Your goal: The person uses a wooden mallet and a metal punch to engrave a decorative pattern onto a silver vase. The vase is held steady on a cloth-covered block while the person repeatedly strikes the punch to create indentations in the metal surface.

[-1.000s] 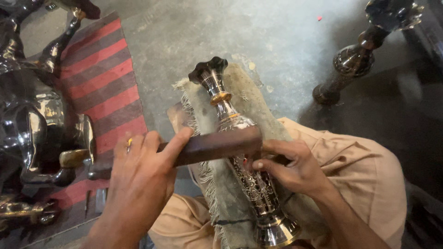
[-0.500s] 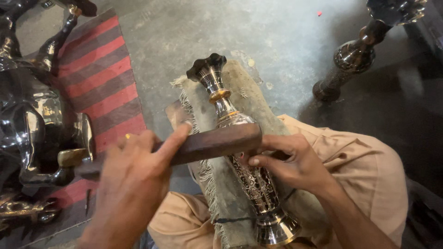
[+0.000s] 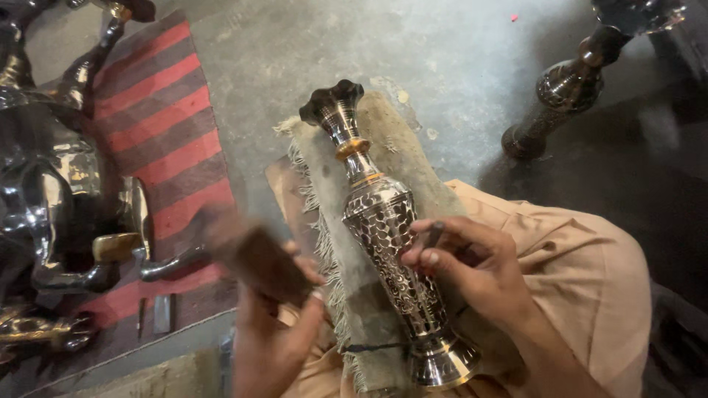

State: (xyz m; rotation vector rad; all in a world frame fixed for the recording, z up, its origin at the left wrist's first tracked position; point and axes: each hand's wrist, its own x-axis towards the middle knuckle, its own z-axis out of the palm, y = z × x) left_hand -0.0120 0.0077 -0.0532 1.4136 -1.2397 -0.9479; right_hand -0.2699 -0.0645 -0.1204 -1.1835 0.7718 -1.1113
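The dark wooden mallet block has swung left off the tall engraved silver metal vase, blurred in the clenched left hand; the right hand pinches a slim chisel against the vase, lying on a frayed grey cloth across the lap.

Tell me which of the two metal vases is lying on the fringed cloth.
The silver patterned vase under the right hand; the darker vase lies apart on bare floor.

Soft daylight is falling from above, glinting off the metal vase; the left hand is blurring, corners darkening.
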